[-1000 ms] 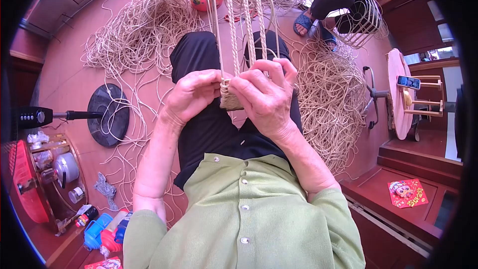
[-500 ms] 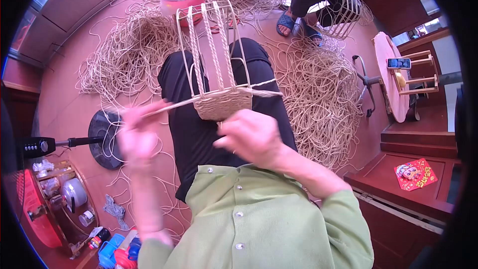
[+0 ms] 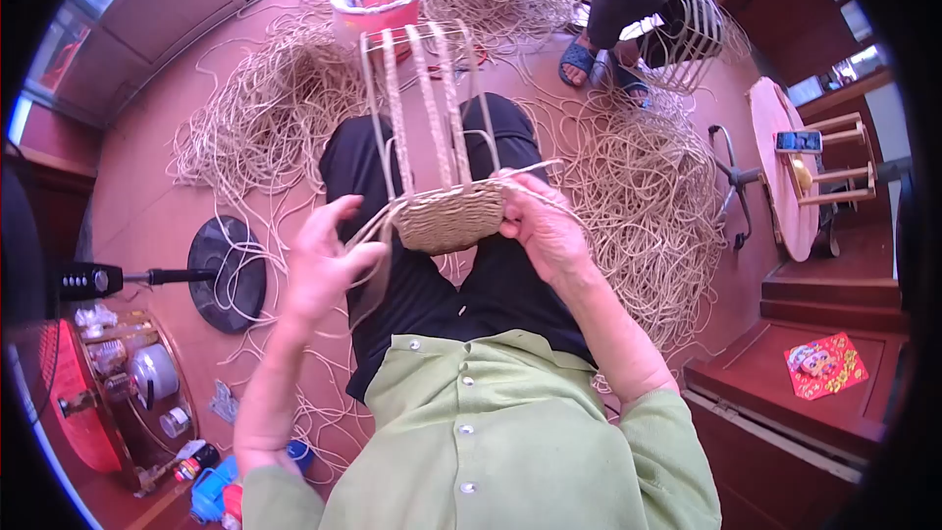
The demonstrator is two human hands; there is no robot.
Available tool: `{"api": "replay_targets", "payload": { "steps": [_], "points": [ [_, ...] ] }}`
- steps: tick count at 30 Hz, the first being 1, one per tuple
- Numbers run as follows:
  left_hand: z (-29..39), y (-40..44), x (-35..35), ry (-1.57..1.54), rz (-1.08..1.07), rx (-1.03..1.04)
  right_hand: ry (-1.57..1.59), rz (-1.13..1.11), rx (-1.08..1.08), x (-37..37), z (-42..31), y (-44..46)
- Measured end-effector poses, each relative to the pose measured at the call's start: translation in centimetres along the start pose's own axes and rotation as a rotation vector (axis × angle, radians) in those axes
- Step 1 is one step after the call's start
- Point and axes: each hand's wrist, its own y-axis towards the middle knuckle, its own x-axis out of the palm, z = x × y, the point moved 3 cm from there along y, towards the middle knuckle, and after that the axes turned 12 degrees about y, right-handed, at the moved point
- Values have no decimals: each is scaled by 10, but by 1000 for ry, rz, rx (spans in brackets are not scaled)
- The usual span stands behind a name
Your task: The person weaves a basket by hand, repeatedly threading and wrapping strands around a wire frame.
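Basically, the wire-frame basket (image 3: 451,218) was held over the dark trousers (image 3: 422,299), woven end toward the body, probably for easy reach. The right hand (image 3: 546,234) had thumb and fingers pinched on that end's right corner, seemingly to steady it, while the left hand (image 3: 322,260) was spread, fingers apart, just beside some loose cord (image 3: 371,224). A big cord pile (image 3: 648,221) lay nearby, handy I guess.

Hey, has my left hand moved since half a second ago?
Yes: your left hand has moved rightward in the view, away from the round black base on the floor.
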Motion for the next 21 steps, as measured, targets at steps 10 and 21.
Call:
{"api": "replay_targets", "payload": {
  "steps": [10,21],
  "points": [
    [-4,-14,31,-279,-281,-26,38,68,-182,-6,7,8],
    [-269,-221,-363,1113,480,-966,-739,-98,-831,14,-16,-18]
  ]
}}
